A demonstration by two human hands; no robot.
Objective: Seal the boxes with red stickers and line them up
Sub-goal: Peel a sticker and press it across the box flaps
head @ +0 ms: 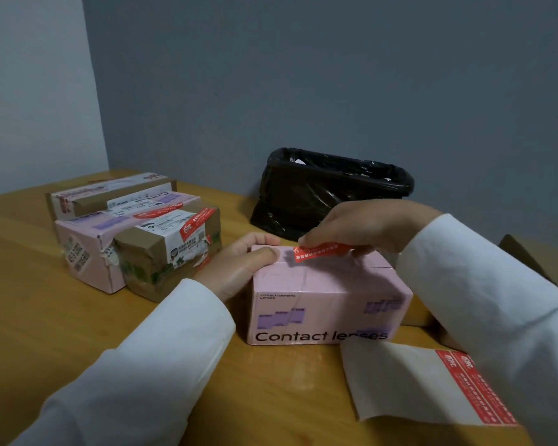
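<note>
A pink box (pixel 329 304) printed "Contact lenses" stands on the wooden table (pixel 45 317) in the middle. My left hand (pixel 239 268) grips its top left corner, thumb on the lid. My right hand (pixel 361 226) pinches a red sticker (pixel 319 252) just over the lid's seam. A backing sheet (pixel 400 381) with red stickers (pixel 477 387) on its right side lies in front of the box. At the left, three boxes stand side by side: a pink one (pixel 91 249), a brown one (pixel 168 252) with a red sticker across its top, and a brown one (pixel 110 194) behind.
A bin lined with a black bag (pixel 319 191) stands at the wall behind the pink box. Part of another brown box (pixel 522 255) shows behind my right sleeve. The grey wall closes the far side of the table.
</note>
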